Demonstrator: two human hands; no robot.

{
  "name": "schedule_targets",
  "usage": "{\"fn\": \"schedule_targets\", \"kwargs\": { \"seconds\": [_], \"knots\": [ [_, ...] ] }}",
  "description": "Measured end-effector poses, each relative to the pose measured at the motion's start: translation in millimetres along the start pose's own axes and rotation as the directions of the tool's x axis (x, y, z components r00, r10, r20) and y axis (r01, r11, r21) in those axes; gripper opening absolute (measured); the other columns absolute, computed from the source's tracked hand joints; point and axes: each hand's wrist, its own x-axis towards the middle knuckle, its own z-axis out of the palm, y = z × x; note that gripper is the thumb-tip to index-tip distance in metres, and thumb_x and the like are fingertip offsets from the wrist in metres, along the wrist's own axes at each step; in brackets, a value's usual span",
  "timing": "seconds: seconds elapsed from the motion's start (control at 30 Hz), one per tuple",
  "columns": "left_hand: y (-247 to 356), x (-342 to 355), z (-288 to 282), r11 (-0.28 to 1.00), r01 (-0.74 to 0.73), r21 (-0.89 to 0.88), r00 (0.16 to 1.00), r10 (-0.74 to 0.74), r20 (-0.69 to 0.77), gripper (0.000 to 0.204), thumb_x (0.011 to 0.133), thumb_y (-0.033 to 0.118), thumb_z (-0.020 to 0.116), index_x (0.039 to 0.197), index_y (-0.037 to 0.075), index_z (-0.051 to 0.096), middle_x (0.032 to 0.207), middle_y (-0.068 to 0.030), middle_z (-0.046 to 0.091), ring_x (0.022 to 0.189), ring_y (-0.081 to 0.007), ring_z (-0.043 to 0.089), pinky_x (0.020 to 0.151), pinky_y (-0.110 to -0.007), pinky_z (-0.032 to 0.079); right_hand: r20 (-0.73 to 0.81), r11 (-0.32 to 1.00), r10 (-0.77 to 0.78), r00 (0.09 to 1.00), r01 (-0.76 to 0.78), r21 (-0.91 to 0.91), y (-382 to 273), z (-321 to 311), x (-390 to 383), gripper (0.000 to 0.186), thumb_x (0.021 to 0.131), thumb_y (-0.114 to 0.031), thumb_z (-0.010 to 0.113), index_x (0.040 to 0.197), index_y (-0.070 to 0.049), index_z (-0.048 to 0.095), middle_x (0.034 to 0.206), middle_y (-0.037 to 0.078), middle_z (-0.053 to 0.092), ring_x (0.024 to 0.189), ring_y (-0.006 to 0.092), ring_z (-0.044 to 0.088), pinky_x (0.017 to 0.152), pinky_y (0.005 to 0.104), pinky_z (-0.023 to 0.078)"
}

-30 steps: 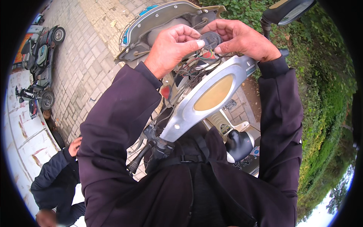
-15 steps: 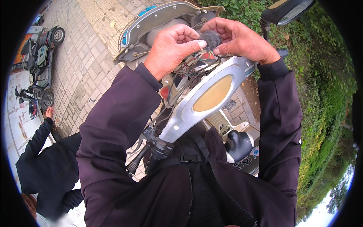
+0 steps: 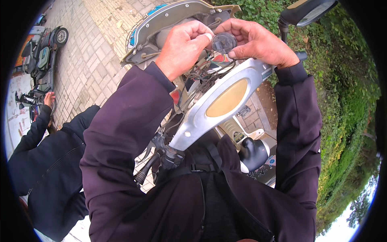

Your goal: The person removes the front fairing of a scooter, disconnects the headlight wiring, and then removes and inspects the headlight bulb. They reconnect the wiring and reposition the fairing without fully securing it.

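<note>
dark grey and round, a small disc-shaped part (image 3: 225,43) sits up between the two hands, above a loose tangle of wires (image 3: 206,76). the right hand (image 3: 256,43) grips it by its right side, thumb below and fingers curled above and behind. the left hand (image 3: 187,46) is at its left edge, thumb and forefinger drawn together and the other fingers folded in; whether that pinch holds the rim or only touches it, i cannot tell.

just below the hands, toward the wearer, a silver handlebar cover (image 3: 189,127) slants across, with a yellow oval panel (image 3: 226,97) set into it. at its lower left end is a black handlebar grip (image 3: 146,171). beyond the hands lies a curved body panel (image 3: 167,17), hollow side showing. a mirror (image 3: 310,18) stands at the upper right, in front of green foliage (image 3: 342,109).

on the left, over pale paving bricks (image 3: 82,82), another person in a dark jacket (image 3: 52,165) has one arm stretched toward a parked scooter (image 3: 42,60).
</note>
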Motion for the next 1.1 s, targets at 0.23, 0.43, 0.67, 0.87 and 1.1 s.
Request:
{"fn": "schedule_targets", "kwargs": {
  "seconds": [0.23,0.43,0.67,0.87,1.1],
  "knots": [
    [-7,-9,-12,0.995,0.096,0.038,0.989,-0.100,0.113,0.018,0.097,0.005,0.064,0.110,-0.001,0.076,0.099,-0.0044,0.076,0.088,-0.0092,0.068,0.081,-0.026,0.054,0.018,1.000,0.020,1.000,-0.021,0.022,2,-5,0,0.061,0.085,0.008,0.070,0.144,0.002,0.055,0.130,0.004,0.067,0.115,0.0105,0.065,0.102,0.0265,0.053],
    [4,-13,-19,0.963,0.268,-0.022,0.914,-0.247,0.321,0.030,0.097,0.004,0.060,0.124,-0.001,0.071,0.113,-0.0056,0.076,0.104,-0.0102,0.069,0.093,-0.028,0.053,-0.080,0.997,0.071,0.994,-0.071,0.009,0,-5,1,0.057,0.088,0.003,0.074,0.142,0.003,0.057,0.127,0.004,0.070,0.116,0.0114,0.066,0.104,0.0273,0.053],
    [-7,-10,-27,0.936,0.352,-0.005,0.902,-0.338,0.268,0.033,0.097,0.004,0.057,0.127,-0.002,0.070,0.116,-0.0060,0.075,0.104,-0.0125,0.069,0.097,-0.029,0.054,-0.213,0.993,0.113,0.971,-0.114,0.010,0,-3,0,0.051,0.093,-0.004,0.076,0.140,0.005,0.059,0.123,0.006,0.072,0.110,0.0123,0.069,0.101,0.0290,0.055],
    [-15,-8,-34,0.921,0.388,0.026,0.876,-0.377,0.302,0.033,0.098,0.005,0.056,0.127,-0.002,0.070,0.116,-0.0062,0.074,0.108,-0.0127,0.068,0.099,-0.028,0.053,-0.261,0.995,0.098,0.960,-0.093,0.029,1,-3,0,0.049,0.094,-0.009,0.076,0.138,0.004,0.060,0.121,0.007,0.073,0.107,0.0136,0.072,0.100,0.0296,0.056],
    [-6,-8,-31,0.915,0.400,0.048,0.875,-0.397,0.277,0.032,0.099,0.007,0.061,0.128,-0.003,0.069,0.115,-0.0061,0.074,0.106,-0.0127,0.068,0.097,-0.028,0.052,-0.248,0.991,0.133,0.960,-0.127,0.041,4,-10,1,0.050,0.094,-0.015,0.077,0.137,0.004,0.060,0.116,0.007,0.074,0.105,0.0136,0.072,0.098,0.0291,0.056]
  ]
}}
